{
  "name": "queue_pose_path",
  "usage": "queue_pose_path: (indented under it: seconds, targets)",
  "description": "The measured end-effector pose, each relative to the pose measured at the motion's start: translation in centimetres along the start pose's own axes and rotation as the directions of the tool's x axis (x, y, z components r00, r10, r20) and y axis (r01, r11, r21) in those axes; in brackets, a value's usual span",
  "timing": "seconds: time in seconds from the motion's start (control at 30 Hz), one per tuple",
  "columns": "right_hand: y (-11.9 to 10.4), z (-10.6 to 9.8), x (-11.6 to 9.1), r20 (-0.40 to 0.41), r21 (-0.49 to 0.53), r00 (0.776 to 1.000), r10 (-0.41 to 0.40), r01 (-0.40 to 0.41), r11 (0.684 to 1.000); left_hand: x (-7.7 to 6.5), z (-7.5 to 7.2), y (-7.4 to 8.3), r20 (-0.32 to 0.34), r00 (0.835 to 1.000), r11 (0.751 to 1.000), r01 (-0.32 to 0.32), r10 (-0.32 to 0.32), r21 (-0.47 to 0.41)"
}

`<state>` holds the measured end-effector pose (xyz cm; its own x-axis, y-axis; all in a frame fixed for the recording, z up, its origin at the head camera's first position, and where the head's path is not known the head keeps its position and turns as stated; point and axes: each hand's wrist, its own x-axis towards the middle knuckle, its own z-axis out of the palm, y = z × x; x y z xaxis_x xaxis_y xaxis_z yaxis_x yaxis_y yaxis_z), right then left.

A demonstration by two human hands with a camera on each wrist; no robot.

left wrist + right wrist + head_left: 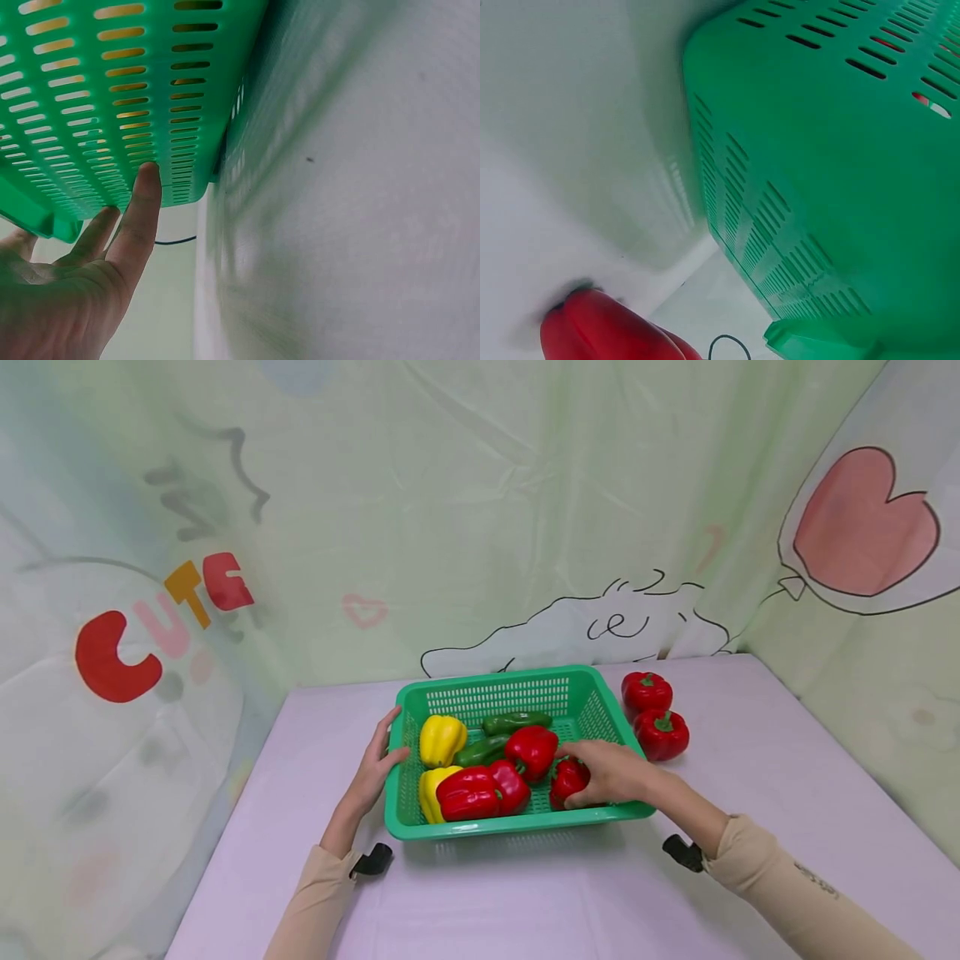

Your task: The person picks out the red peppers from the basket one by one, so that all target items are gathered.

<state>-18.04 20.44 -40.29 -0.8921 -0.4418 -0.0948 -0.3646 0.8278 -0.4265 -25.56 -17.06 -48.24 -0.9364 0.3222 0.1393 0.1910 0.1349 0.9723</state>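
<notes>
A green plastic basket (517, 829) with slotted walls stands on the table. My left hand (372, 770) holds its left side, thumb over the rim and fingers along the outer wall; the left wrist view shows the fingers (139, 217) against the slots. Inside the basket at the right, my right hand (609, 771) grips a red bell pepper (567, 783), partly covered by the fingers. To its left lie other red bell peppers (532, 752), two yellow bell peppers (442, 741) and two dark green cucumbers (516, 722). The right wrist view hides the right hand's fingers.
Two more red bell peppers (662, 735) rest on the table just right of the basket; part of one red pepper (607, 330) shows in the right wrist view. A pale lilac cloth covers the table (510, 902). A printed curtain (480, 527) hangs behind it.
</notes>
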Motion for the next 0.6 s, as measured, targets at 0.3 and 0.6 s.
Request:
queue_pose_path:
  seconds: [0.3,0.6]
  targets:
    - [0.2,0.0,-0.4,-0.043,-0.006,0.999,-0.033,0.033,0.999,0.0,0.1,-0.1,0.007,1.0,1.0,-0.008,0.008,-0.003]
    - [0.0,-1.2,-1.2,-0.103,0.049,0.994,-0.031,0.036,0.998,-0.1,0.0,-0.1,0.016,1.0,1.0,-0.015,0.015,-0.015]
